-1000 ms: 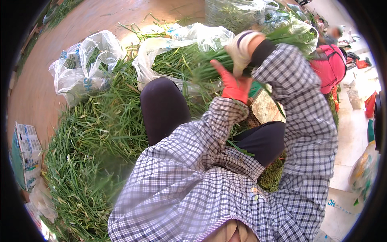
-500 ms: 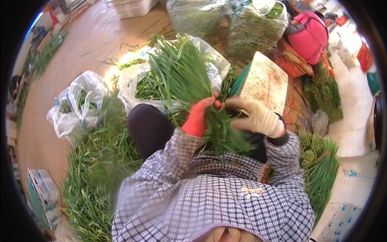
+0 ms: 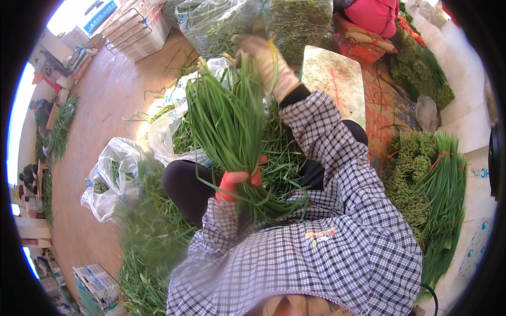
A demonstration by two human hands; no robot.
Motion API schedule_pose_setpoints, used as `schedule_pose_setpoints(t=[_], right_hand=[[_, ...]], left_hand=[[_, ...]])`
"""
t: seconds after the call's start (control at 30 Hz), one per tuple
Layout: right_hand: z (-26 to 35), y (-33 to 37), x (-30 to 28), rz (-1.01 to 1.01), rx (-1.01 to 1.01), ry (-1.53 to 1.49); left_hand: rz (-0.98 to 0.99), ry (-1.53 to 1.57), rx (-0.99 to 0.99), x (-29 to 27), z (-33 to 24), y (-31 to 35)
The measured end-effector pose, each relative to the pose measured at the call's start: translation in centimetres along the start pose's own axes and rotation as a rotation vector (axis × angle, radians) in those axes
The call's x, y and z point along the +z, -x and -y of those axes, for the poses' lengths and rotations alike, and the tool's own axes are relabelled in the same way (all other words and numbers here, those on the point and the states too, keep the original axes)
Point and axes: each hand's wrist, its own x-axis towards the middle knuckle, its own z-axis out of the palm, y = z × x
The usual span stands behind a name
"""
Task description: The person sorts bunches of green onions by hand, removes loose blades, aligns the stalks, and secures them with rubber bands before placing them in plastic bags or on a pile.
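A thick bunch of long green chives [image 3: 224, 116] stands upright before my chest, its bent lower ends folding toward my lap. My left hand [image 3: 235, 181], in a red-orange glove, is closed round the lower part of it. At the upper tips is my right hand [image 3: 271, 66], in a pale striped glove. Its fingers are blurred and partly hidden by the tips, so their grip is unclear. A thin yellowish strand [image 3: 274, 58] lies across that glove. Loose green stalks [image 3: 279, 158] lie in front of my lap, behind the bunch.
A stained pale board [image 3: 337, 84] stands ahead right. Tied green bundles [image 3: 435, 179] lie at my right. At left are a white plastic bag [image 3: 108, 176] and a heap of loose greens [image 3: 153, 231]. Filled clear bags [image 3: 219, 26] and a white crate [image 3: 138, 31] stand farther off.
My right hand has moved from beside the bunch's lower end up to its tips. The left hand, still round the bunch, is lower in the picture. The view has shifted.
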Motion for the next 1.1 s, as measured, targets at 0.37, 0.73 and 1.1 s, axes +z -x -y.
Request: schedule_pose_setpoints(t=[0.37,0.73,1.1], right_hand=[[5.5,7.4,-6.5,0.364,-0.358,0.434],[1.3,10.1,-5.8,0.352,-0.129,0.423],[-1.7,6.0,0.1,0.267,-0.297,0.815]], left_hand=[[-0.005,0.107,0.141,-2.0,1.3,-0.3],[-0.138,0.282,0.34,-0.3,0.6,-0.1],[-0.173,-0.031,0.17,-1.5,0.7,-0.7]])
